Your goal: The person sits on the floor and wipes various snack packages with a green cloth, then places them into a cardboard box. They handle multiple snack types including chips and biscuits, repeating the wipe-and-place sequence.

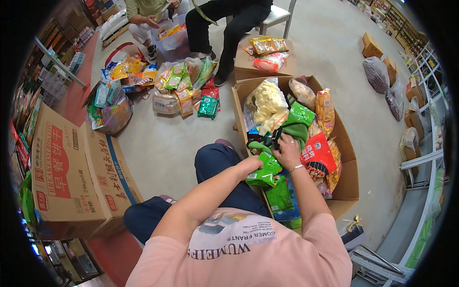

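My left hand (pixel 252 166) grips a shiny green packet (pixel 267 174) above the near left edge of a large open cardboard box (pixel 346 179). My right hand (pixel 288 152), with a ring and a bracelet, reaches into the box beside it. Its fingers lie against a dark green and black item (pixel 296 132), perhaps a cloth with straps; their grip is partly hidden. A red printed packet (pixel 319 152) lies to the right of that hand. More green packets (pixel 279 195) lie nearer to me. Farther in are a clear bag of pale yellow pieces (pixel 267 102) and orange snack bags (pixel 325 111).
Beyond the box, a closed carton (pixel 265 64) carries several packets. Packets in bags (pixel 179 86) cover the floor ahead. Two people sit there, near a clear plastic tub (pixel 172 37). Large printed cartons (pixel 68 172) stand at left; metal shelving (pixel 426 158) runs along the right.
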{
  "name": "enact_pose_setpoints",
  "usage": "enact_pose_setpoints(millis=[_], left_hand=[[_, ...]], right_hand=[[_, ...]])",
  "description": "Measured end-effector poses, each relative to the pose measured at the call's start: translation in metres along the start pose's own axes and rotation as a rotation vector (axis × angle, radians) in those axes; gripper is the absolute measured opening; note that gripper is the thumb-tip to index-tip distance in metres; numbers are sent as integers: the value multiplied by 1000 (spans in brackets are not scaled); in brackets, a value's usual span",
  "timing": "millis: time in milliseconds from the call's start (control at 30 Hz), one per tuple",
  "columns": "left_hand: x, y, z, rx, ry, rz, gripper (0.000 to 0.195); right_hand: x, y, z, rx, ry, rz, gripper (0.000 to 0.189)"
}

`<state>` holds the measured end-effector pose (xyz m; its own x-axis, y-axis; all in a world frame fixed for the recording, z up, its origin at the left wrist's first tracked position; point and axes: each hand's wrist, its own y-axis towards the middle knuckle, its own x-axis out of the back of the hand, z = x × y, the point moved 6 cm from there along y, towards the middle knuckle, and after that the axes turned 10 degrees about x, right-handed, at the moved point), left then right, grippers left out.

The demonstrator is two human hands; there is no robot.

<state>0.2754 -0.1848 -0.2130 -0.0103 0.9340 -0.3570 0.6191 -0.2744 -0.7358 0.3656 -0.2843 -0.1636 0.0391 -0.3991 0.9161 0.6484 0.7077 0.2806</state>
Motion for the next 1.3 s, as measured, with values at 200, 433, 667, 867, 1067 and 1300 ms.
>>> enact_pose_setpoints(millis=[200, 433, 667, 867, 1067, 1300], left_hand=[[8, 4, 14, -7, -6, 12, 29], [6, -28, -6, -50, 0, -15, 34], [2, -45, -10, -76, 87, -30, 38], [1, -62, -13, -88, -36, 19, 41], [2, -66, 3, -54, 16, -6, 36], [-9, -57, 11, -43, -155, 46, 31]], right_hand=[[10, 13, -10, 105, -192, -36, 34], [25, 36, -47, -130, -272, -152, 36], [14, 58, -102, -526, -117, 134, 31], [15, 69, -111, -573, -210, 253, 29], [21, 64, -140, -566, -419, 344, 24], [111, 74, -74, -306, -325, -44, 29]])
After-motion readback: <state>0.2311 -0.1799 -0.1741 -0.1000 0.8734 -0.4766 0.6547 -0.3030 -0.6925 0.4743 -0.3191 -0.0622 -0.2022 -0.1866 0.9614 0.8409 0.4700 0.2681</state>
